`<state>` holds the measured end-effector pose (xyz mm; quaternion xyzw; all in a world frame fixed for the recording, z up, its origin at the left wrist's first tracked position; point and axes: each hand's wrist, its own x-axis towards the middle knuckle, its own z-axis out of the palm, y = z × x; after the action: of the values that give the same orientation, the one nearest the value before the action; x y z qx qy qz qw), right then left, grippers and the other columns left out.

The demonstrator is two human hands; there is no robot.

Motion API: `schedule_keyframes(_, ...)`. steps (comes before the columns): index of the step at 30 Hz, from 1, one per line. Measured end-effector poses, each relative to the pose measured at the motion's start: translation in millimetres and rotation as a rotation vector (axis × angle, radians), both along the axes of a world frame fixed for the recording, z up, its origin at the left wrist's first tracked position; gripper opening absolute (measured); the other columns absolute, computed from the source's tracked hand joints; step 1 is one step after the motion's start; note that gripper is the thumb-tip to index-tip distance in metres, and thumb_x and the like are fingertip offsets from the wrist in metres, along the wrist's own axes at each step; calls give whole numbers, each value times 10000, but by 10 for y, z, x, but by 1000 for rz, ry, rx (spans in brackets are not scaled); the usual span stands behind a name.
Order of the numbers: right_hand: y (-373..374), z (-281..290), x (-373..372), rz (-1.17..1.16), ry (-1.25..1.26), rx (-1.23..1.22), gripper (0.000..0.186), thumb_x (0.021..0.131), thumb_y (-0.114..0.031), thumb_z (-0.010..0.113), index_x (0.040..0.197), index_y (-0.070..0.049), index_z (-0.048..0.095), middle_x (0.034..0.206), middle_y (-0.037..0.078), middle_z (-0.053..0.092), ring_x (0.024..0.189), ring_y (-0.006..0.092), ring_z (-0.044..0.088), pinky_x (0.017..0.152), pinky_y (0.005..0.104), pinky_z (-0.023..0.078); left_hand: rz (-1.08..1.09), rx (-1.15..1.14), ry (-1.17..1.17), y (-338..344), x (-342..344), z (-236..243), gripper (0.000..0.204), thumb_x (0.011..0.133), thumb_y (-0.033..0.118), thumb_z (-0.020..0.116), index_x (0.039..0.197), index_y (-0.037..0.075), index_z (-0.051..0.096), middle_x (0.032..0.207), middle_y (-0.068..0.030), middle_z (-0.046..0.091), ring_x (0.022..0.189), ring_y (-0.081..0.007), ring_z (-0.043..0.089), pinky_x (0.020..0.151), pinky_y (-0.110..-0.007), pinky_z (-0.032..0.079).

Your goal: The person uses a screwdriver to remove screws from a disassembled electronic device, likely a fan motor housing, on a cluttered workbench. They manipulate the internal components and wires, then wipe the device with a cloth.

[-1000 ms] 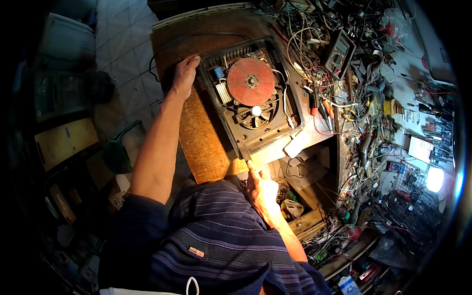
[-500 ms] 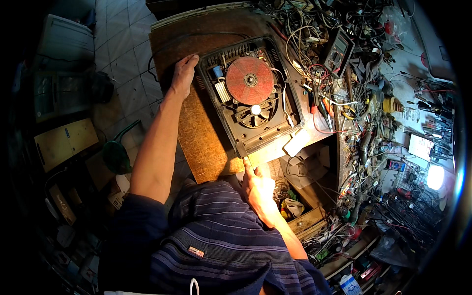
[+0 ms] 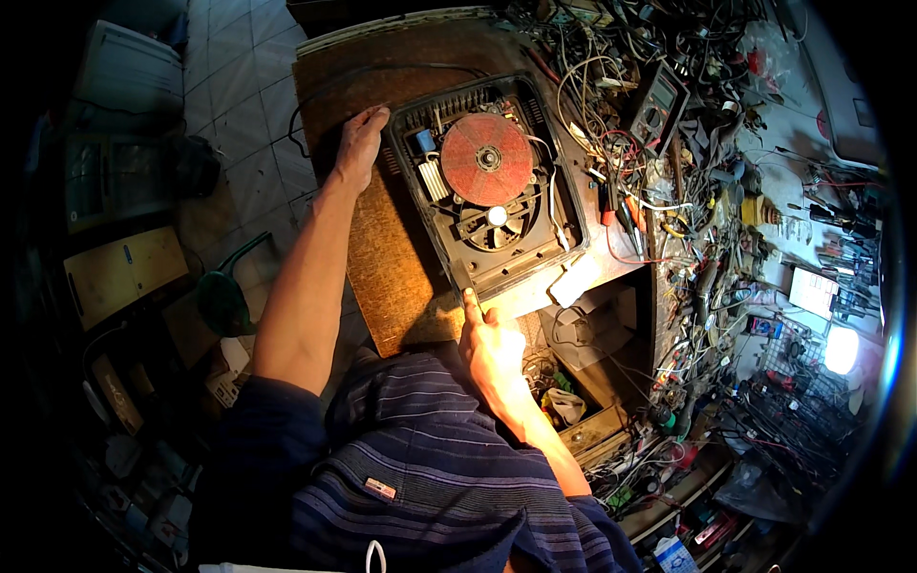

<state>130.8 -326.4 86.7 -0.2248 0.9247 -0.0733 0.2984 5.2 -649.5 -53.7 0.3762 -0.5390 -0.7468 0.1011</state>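
An opened induction cooker [image 3: 549,253] lies tilted on the brown wooden bench, its dark housing showing a round reddish coil [image 3: 473,177], a black fan [image 3: 521,224], a blue component and a silver heat sink. My left hand [image 3: 360,153] grips the housing's upper left edge, fingers closed against its rim. At the near left corner of the housing is my right hand [image 3: 495,351], its index finger stretched forward to that corner and the other fingers curled. What the curled fingers hold is hidden; a dark strip by the fingertip is too unclear to name.
A small white piece [image 3: 573,277] lies by the cooker's near right corner. Below the bench edge, an open drawer [image 3: 597,420] holds clutter. Tangled wires, screwdrivers [image 3: 628,224] and a multimeter [image 3: 659,107] crowd the right side. A lit lamp [image 3: 842,350] stands far right.
My right hand has shifted slightly left and forward, its index fingertip now at the housing corner. A dark flat strip seen ahead of that finger is less visible. My left hand stays in place.
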Motion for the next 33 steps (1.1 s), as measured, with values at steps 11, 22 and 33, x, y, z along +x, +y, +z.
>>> schedule_keyframes(11, -314, 22, -281, 142, 76, 22, 654, 862, -8, 543, 1509, -47, 457, 956, 224, 623, 693, 344, 690, 590, 422, 570, 22, -2, 26, 30, -12, 103, 421, 975, 372, 651, 1200, 17, 682, 1134, 3, 636, 1077, -119, 531, 1003, -302, 379)
schedule_keyframes(22, -872, -134, -785, 73, 179, -104, 557, 934, -137, 549, 1489, -133, 498, 905, 216, 630, 658, 361, 691, 579, 478, 556, -94, 40, 31, -124, 8, -112, 639, 967, 518, 607, 1346, 6, 555, 1383, -63, 472, 1303, -192, 364, 1120, -377, 247)
schedule_keyframes(33, -437, -118, -519, 1, 51, -162, 426, 1005, -172, 522, 1426, -191, 583, 824, 220, 610, 650, 432, 644, 622, 526, 514, 13, 16, 24, 19, -1, 102, 385, 973, 486, 611, 900, 124, 504, 908, 59, 321, 866, -98, 271, 766, -319, 267)
